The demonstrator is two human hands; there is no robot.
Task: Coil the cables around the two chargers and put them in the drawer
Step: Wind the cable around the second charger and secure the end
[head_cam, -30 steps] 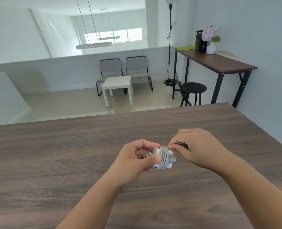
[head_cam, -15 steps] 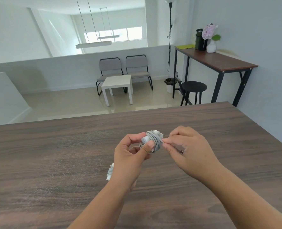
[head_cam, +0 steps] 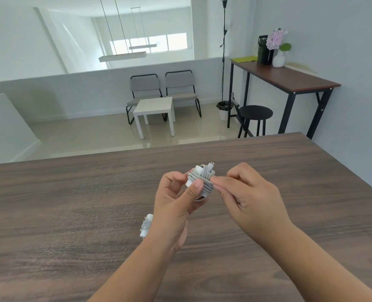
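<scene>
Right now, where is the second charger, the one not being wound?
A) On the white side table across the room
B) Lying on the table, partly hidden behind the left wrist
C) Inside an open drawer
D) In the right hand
B: the second charger, its cable already coiled around it, lies on the wooden table just beside the left hand, while both hands hold the other charger.

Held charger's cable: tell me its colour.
Light grey, coiled around the white charger that the left hand grips; the head view shows the cable best.
</scene>
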